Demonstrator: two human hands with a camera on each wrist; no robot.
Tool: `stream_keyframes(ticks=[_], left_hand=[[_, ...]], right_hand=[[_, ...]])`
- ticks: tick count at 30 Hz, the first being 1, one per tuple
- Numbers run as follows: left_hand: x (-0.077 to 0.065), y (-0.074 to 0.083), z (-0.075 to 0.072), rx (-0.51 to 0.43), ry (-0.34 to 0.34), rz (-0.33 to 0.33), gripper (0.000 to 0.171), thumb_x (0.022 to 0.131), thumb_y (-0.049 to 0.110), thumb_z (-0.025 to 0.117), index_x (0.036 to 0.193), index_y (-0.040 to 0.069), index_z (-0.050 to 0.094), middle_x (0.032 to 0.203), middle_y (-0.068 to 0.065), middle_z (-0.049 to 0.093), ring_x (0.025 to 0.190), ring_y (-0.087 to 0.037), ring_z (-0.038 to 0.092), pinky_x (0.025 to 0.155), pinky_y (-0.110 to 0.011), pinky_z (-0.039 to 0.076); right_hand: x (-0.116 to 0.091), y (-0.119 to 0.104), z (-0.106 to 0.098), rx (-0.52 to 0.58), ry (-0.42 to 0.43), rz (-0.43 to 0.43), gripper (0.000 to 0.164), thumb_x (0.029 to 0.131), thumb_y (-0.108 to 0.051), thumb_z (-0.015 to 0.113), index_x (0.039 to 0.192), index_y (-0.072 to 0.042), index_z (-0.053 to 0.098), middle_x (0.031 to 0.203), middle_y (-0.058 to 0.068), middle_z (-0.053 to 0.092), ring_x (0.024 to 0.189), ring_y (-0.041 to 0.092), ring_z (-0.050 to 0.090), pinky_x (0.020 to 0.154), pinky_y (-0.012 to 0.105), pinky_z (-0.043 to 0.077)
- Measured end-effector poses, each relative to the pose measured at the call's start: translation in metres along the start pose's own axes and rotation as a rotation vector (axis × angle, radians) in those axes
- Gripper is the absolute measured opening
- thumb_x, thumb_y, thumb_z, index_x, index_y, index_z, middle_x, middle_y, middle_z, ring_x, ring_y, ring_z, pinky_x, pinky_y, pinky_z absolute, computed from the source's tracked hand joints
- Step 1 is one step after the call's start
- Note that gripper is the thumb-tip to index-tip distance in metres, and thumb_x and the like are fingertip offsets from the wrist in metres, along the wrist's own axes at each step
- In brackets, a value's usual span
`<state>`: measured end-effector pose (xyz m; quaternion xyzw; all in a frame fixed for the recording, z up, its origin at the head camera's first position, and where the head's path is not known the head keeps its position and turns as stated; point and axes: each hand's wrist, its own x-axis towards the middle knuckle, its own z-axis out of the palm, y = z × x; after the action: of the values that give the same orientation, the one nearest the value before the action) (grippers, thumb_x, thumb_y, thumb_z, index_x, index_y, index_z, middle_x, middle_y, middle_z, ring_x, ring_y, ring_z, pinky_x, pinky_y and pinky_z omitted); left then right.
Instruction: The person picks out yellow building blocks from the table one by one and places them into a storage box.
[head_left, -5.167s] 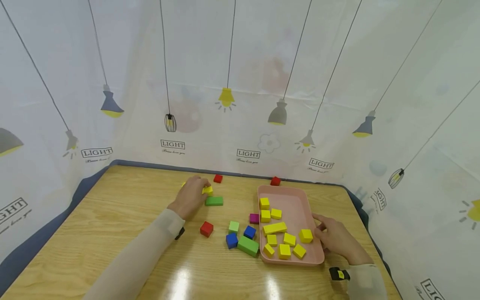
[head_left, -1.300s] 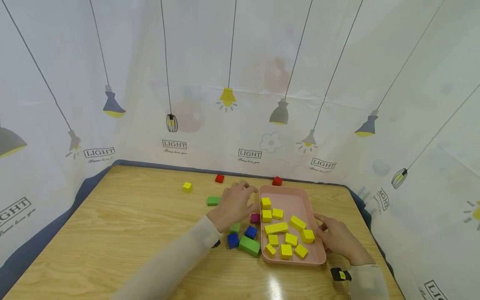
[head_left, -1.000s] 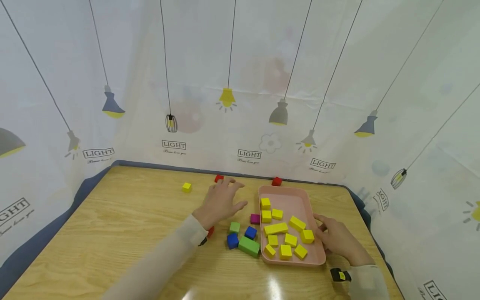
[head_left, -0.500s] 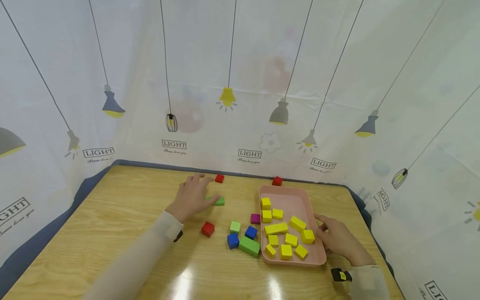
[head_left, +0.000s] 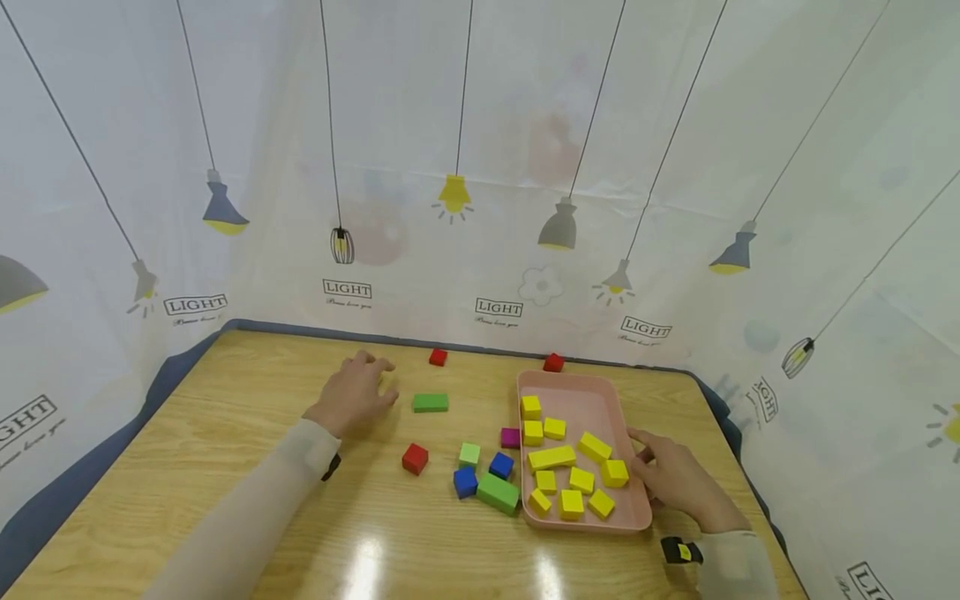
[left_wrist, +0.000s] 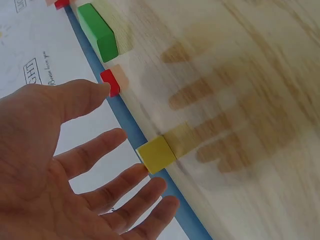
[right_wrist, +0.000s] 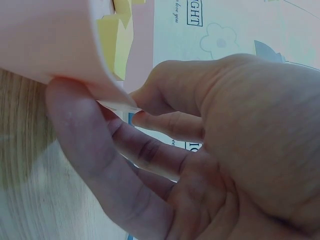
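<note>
My left hand [head_left: 352,393] hovers over the far left of the table, its fingers spread and slightly bent, with nothing in its grasp. A yellow block [left_wrist: 156,154] lies just beyond its fingertips in the left wrist view; in the head view the hand mostly covers it. At the right, my right hand [head_left: 675,477] holds the side of a pink tray [head_left: 581,392], thumb at the rim and fingers below it in the right wrist view. Several yellow blocks, among them a long one [head_left: 552,457], lie inside the tray.
Left of the tray are a purple block [head_left: 510,437], blue blocks [head_left: 465,482], a light green cube [head_left: 469,454] and a green block [head_left: 498,492]. Further left sit a red cube [head_left: 415,459] and a flat green block [head_left: 431,403]. Two red blocks [head_left: 438,357] lie near the back edge.
A further yellow block has come to lie in the tray since the oldest frame. My left hand has moved from the tray leftward to the yellow block. The right hand stays at the tray.
</note>
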<state>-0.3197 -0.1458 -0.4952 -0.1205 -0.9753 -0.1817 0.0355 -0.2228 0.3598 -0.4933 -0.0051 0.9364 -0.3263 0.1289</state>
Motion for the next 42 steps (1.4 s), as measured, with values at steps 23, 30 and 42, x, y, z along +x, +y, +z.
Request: stream_keyframes(ticks=[23,30,42], left_hand=[[0.001,-0.002,0.009,-0.103,0.01,0.001,0.028,0.094,0.008,0.07,0.121,0.004,0.066,0.113,-0.012,0.054,0.099,-0.025,0.054,0.088,-0.043,0.052],[0.003,0.0,0.009,-0.101,0.014,0.017,0.026,0.094,0.007,0.07,0.119,0.002,0.067,0.112,-0.014,0.056,0.098,-0.025,0.053,0.087,-0.042,0.051],[0.004,0.017,0.006,-0.121,0.026,0.044,0.027,0.093,0.007,0.071,0.119,0.004,0.068,0.112,-0.012,0.057,0.097,-0.023,0.053,0.086,-0.039,0.052]], right_hand=[[-0.001,0.001,-0.001,0.023,-0.006,0.011,0.058,0.1,-0.009,0.06,0.153,-0.009,0.039,0.109,0.015,0.061,0.072,0.02,0.066,0.055,0.033,0.057],[0.001,0.001,0.0,0.006,-0.004,0.016,0.058,0.1,-0.01,0.06,0.153,-0.01,0.039,0.11,0.015,0.061,0.072,0.02,0.065,0.055,0.033,0.057],[0.001,0.001,0.0,0.016,0.01,-0.007,0.057,0.1,-0.009,0.058,0.154,-0.009,0.039,0.107,0.014,0.062,0.072,0.02,0.066,0.053,0.033,0.057]])
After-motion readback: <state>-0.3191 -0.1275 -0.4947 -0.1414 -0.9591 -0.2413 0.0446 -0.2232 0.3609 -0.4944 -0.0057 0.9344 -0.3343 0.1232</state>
